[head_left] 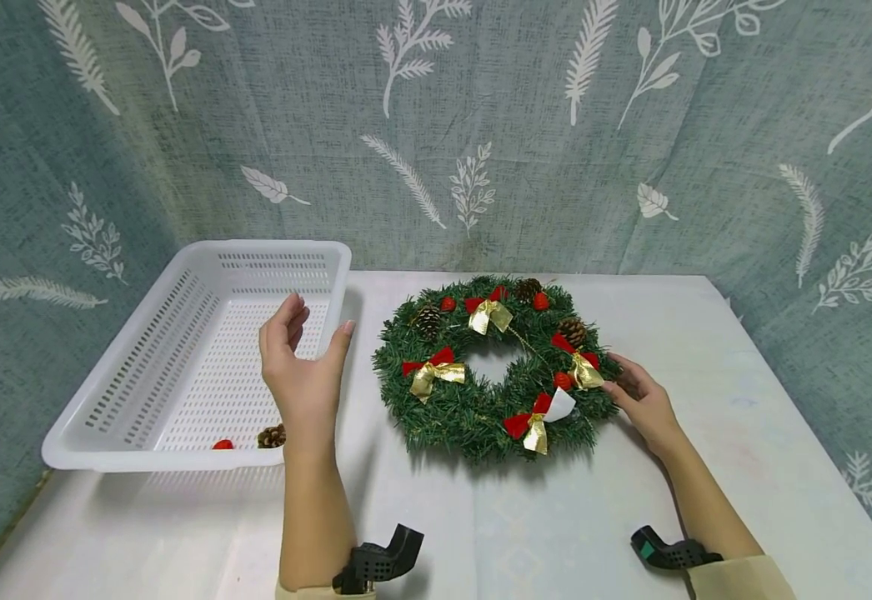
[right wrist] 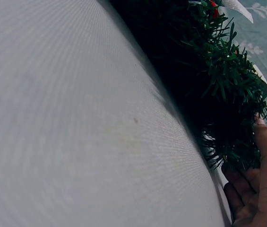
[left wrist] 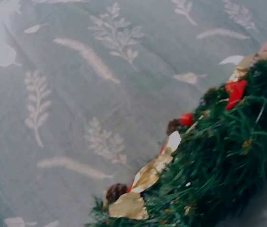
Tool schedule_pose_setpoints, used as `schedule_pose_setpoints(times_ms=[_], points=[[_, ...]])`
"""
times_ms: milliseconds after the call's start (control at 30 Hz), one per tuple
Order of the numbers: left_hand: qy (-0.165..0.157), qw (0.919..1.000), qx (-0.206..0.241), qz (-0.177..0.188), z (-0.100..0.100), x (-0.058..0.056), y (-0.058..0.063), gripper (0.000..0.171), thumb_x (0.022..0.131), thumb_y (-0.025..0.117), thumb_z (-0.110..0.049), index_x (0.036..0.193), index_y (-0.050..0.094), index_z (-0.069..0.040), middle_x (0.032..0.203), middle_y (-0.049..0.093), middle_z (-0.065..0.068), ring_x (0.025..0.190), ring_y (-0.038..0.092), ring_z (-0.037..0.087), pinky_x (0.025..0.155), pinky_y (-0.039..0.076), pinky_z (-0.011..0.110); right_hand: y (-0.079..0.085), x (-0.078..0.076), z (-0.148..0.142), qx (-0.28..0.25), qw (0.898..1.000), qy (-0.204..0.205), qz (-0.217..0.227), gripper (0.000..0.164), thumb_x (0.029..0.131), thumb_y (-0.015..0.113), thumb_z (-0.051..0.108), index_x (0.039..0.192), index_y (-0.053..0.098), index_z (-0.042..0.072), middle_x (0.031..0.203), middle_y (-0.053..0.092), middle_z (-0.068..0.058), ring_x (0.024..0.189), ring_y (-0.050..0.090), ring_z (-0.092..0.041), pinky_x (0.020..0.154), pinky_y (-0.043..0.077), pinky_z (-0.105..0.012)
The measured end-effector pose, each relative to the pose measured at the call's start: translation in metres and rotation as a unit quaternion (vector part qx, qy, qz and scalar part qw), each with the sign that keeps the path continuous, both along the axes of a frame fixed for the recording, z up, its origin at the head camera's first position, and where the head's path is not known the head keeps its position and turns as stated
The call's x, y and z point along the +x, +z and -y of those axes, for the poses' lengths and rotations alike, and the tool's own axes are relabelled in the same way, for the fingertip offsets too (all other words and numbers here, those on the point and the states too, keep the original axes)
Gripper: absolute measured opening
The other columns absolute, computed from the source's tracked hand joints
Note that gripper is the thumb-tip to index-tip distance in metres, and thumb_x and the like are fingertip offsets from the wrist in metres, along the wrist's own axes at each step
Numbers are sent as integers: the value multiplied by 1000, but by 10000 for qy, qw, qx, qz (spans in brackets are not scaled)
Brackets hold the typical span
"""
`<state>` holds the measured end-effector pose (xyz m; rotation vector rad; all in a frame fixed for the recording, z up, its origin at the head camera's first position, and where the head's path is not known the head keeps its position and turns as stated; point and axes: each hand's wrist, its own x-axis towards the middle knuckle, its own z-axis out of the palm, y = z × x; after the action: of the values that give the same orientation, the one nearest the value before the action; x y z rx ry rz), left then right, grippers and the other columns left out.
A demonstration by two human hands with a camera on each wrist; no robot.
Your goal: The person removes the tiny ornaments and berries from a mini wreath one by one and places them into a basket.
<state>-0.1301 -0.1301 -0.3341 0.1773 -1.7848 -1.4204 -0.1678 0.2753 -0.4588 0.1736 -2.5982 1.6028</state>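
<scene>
the right hand (head_left: 649, 412) has its fingers pinching the right edge of the wreath (head_left: 466, 425), thumb on top. just left of those fingers, the wreath rests on the tabletop (head_left: 541, 525), thick, bristly and green, dressed with shiny red-and-gold bows (head_left: 436, 373), brown pine cones (head_left: 428, 321) and small red berries (head_left: 447, 304). farther left, the left hand (head_left: 304, 379) is raised, fingers loosely bent, thumb spread away, near the white basket's (head_left: 143, 461) right side. beyond both hands' fingers hangs a leaf-patterned cloth (head_left: 541, 208).

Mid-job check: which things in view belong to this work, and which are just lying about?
Likely in the job:
wreath, gripped by the right hand
its bows, pine cones, red ornaments
white basket, holding a loose cone and red piece

Probably just surroundings:
leaf-patterned cloth
white table
black wrist devices
</scene>
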Motion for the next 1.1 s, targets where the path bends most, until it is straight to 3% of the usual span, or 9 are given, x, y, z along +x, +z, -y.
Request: schedule_pose_setpoints(times_ms=[267, 533, 933, 1100], points=[[-473, 9977, -302, -385, -23, -5, -4, 57, 74, 79, -3, 125, 54, 5, 121, 52, 18, 115, 54, 28, 104, 39, 30, 0, 1, 1, -38, 10000, -11, 22, 55, 95, 58, 21, 143, 38, 3, 101, 53, 9, 93, 51, 6, 75, 45, -9], [-934, 9913, -740, -561, -42, -8, -10, 59, 76, 79, -7, 127, 52, 4, 119, 51, 21, 115, 52, 30, 104, 39, 37, 2, 1, 3, -80, 9999, -36, 98, 55, 96, 57, 18, 144, 37, 3, 112, 54, -7, 94, 49, 8, 75, 46, -9], [-1320, 9853, -979, -464, -63, -7, -15, 63, 77, 79, -10, 131, 49, 2, 119, 55, 18, 115, 52, 29, 103, 40, 36, 3, 1, 2, -274, 9996, 72, 98, 55, 95, 57, 16, 143, 36, 1, 103, 52, 17, 93, 52, 8, 76, 47, -9], [-1564, 9802, -1160, -361, -73, -6, -18, 61, 78, 78, -11, 131, 49, 1, 122, 54, 16, 116, 51, 27, 102, 40, 37, 4, 2, 2, -299, 9995, 92, 99, 55, 96, 57, 16, 144, 36, 1, 103, 53, 18, 93, 52, 8, 76, 47, -9]])
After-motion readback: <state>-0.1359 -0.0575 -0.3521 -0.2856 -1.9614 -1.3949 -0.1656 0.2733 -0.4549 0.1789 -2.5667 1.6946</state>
